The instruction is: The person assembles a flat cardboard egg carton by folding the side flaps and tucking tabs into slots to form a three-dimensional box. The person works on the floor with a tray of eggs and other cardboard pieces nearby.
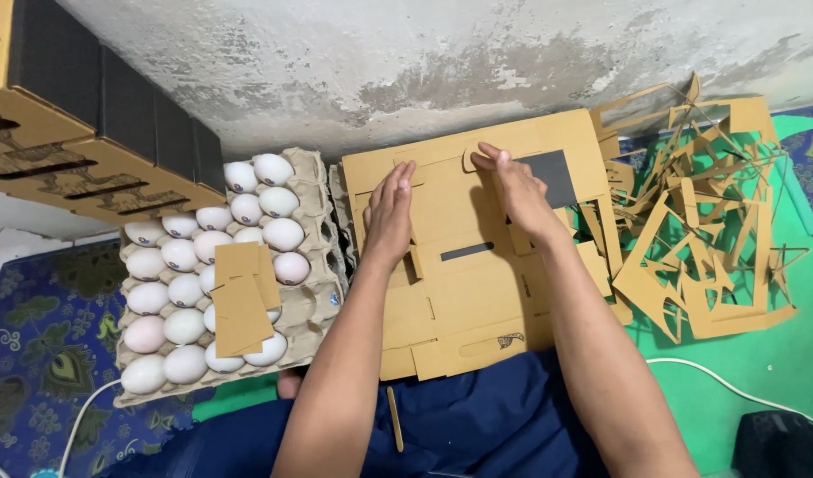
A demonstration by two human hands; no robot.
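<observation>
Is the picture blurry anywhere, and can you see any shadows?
In the head view, most is sharp: the eggs and cardboard sheet look crisp. Soft, even light; faint shadows lie under the left hand and right hand. The stacked boxes at the corner lean and stretch, bent by the wide lens. No strong glare.

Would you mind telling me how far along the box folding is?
Done: folded boxes stacked at left, offcuts heaped at right. In hand: left hand and right hand press a flat cardboard sheet, not yet folded up. Left: the eggs sit unboxed in their tray.
</observation>
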